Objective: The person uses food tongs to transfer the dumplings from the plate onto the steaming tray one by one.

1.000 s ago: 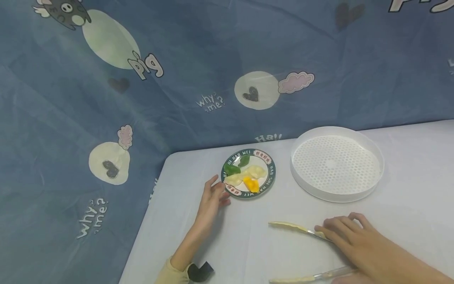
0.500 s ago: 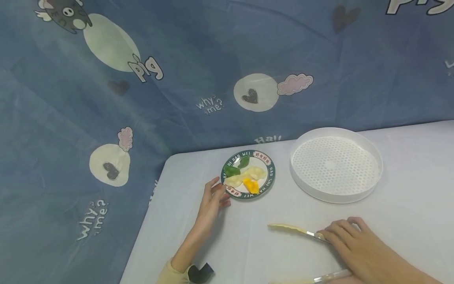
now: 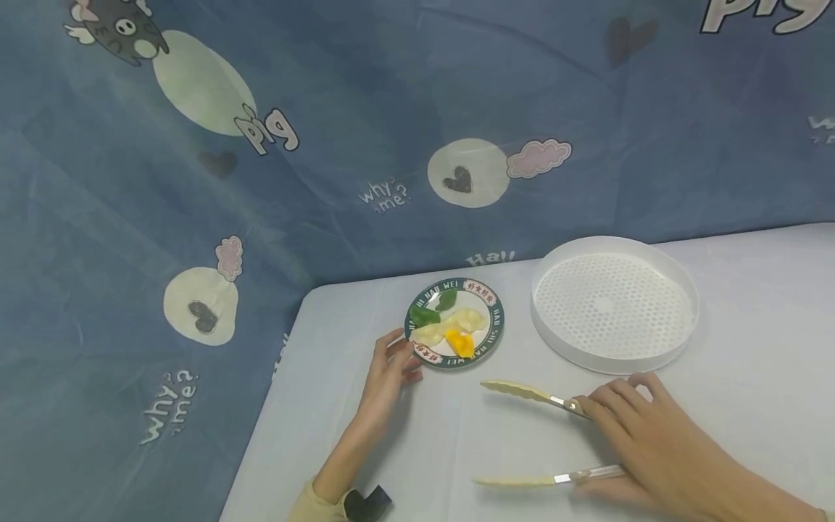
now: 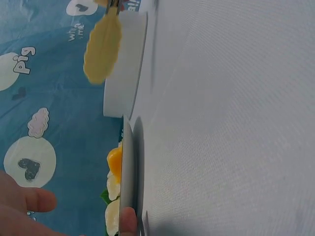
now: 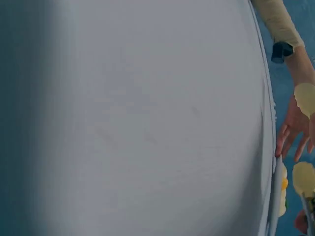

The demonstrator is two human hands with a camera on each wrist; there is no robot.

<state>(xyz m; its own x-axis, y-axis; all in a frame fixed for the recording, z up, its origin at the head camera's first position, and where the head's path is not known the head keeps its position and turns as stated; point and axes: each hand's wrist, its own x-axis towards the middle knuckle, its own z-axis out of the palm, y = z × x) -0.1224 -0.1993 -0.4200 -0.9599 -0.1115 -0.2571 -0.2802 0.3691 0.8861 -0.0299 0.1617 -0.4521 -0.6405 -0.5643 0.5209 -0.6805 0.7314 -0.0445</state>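
Tongs (image 3: 517,389), one pair, pale yellow scalloped tips and metal shanks, arms spread wide above a white table (image 3: 450,442), grasped by the right hand (image 3: 646,435). Round plate (image 3: 498,332), green lettered rim, on the table beyond the tongs' tips, bearing two green pieces (image 3: 425,316), two pale pieces (image 3: 467,319) and one yellow piece (image 3: 460,344); the left hand (image 3: 385,377), fingers loosely spread and gripping nothing, touches its near left edge. White perforated tray (image 3: 607,365), round, right of the plate, before a blue printed cloth (image 3: 365,138).
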